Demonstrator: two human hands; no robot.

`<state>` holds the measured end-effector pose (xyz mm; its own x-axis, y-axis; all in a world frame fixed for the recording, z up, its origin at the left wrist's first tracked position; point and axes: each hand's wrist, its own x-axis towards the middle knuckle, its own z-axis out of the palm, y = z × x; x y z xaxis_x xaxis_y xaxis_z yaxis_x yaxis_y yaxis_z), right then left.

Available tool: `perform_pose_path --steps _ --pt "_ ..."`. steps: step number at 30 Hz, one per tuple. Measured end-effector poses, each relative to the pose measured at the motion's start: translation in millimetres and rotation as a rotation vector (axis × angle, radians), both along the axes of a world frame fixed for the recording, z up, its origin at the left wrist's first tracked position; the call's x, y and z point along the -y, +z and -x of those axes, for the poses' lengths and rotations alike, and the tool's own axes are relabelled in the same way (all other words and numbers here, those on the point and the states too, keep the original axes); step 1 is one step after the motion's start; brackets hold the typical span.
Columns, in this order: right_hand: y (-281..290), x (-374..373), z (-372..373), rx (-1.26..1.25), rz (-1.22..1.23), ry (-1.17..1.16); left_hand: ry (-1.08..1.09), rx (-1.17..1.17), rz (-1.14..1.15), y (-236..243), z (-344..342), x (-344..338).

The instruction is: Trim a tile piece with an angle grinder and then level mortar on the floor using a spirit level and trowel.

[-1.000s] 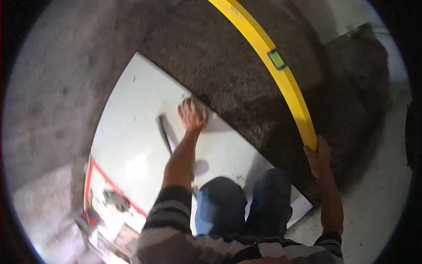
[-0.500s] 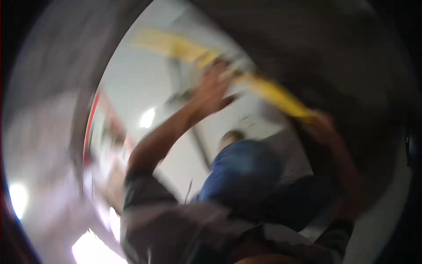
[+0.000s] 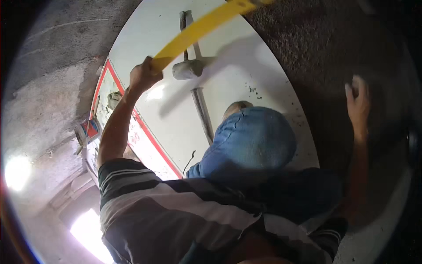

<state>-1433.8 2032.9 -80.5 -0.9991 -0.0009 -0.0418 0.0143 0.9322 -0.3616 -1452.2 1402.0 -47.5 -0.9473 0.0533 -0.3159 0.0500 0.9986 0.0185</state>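
My left hand is closed round the near-left end of a long, flat yellow bar. The bar slants up to the right, out through the top of the picture, and casts a shadow on the white board under it. Over at the right, my right hand is apart from the bar. Its fingers point up, thumb and fingers apart, with nothing seen in them. A mallet with a thick grey head lies on the board just right of my left hand.
A metal rod lies near my bent knee. Dark crumbs dot the board. A rough dark surface borders it on the right. Left are a red-edged panel and a grey wall.
My left hand has moved left to the bar's end and gripped it. My right hand has let go of the bar and drawn away to the right. The bar's slant has reversed.
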Motion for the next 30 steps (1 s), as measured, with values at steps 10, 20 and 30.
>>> perform_pose_path --steps 10,20,30 --pt "-88.0 -52.0 -63.8 0.353 -0.176 0.042 0.559 -0.173 0.014 -119.5 -78.5 174.9" --pt "-43.3 -83.7 -55.2 0.485 -0.277 -0.145 0.702 -0.067 -0.362 -214.0 -59.9 139.6" --pt "-130.8 -138.7 -77.5 0.424 0.17 -0.131 0.605 0.4 0.183 -185.1 -4.6 167.4"
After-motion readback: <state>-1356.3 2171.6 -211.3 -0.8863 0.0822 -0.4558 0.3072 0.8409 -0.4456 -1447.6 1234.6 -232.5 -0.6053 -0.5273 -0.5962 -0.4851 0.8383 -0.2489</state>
